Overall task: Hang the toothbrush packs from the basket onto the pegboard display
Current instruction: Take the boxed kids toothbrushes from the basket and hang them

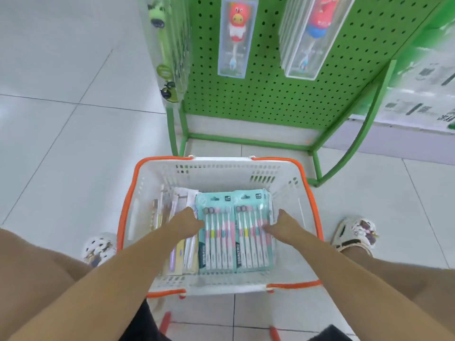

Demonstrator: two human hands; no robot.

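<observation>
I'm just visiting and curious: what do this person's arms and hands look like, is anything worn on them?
Both arms are bare as far as the view shows: no sleeves, gloves, watch or bracelets. No rings show on the left hand or the right hand, though the fingers are partly hidden. The picture is slightly blurred, so small details may be missed.

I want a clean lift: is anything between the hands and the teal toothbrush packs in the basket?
Nothing visible. The left hand and right hand already reach the two teal toothbrush packs, which lie on top in the white plastic basket.
</observation>
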